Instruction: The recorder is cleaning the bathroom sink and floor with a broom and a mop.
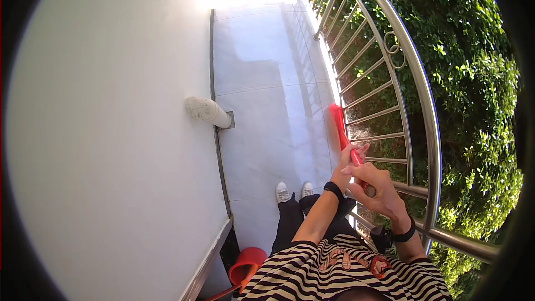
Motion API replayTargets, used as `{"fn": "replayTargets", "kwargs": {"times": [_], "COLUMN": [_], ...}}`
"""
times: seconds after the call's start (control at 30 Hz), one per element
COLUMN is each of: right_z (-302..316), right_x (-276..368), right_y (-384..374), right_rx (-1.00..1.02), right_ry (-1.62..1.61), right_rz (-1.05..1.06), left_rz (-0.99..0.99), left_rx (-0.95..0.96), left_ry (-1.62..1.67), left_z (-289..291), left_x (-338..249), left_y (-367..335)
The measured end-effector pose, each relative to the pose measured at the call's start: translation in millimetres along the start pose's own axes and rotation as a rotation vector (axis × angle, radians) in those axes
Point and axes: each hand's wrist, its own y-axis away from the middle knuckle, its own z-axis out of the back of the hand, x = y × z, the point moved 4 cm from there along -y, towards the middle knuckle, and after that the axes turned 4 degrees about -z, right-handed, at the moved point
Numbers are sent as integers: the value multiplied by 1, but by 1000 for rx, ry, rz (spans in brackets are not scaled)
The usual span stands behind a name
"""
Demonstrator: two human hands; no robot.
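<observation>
A red broom (pixel 339 125) slants away from me along the right edge of the walkway, its head down by the foot of the metal railing. Blur softens the head, so its bristles are hard to make out. My left hand (pixel 345 160) is closed round the red handle, farther down the shaft. Nearer to me, my right hand (pixel 380 185) grips the upper end of the same handle, whose tip shows below the palm. Both wrists wear black bands.
A stainless steel railing (pixel 432 134) curves along the right, with leafy bushes beyond. On the left stands a white wall (pixel 111 134), where a pale drainpipe (pixel 207 111) meets the grey tiled floor (pixel 256 156). A red plastic container (pixel 249 257) sits at lower left beside an orange stick.
</observation>
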Motion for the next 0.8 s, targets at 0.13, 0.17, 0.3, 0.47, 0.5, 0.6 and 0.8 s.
{"fn": "replayTargets", "kwargs": {"times": [0.13,0.17,0.3,0.47,0.5,0.6,0.8], "right_z": [36,49,57,1,-1,8,135], "right_x": [4,4,-31,-104,-113,-135,-146], "right_y": [-14,-16,-49,-126,-139,-164,-146], "right_rx": [-49,-119,-134,-113,-121,-98,-253], "right_ry": [-174,-317,-592,-660,-665,-703,-532], "right_rz": [71,155,194,180,172,-78,-274], "left_rz": [-195,-196,-527,-818,-879,-760,-361], "left_rx": [-96,-105,-241,-505,-619,-613,-477], "left_ry": [-182,-182,-472,-700,-749,-821,-737], "left_z": [-31,-41,-87,-90,-86,-73,-64], "left_x": [-30,-35,-101,-234,-253,-278,-146], "left_y": [5,9,15,9,5,-26,-146]}}
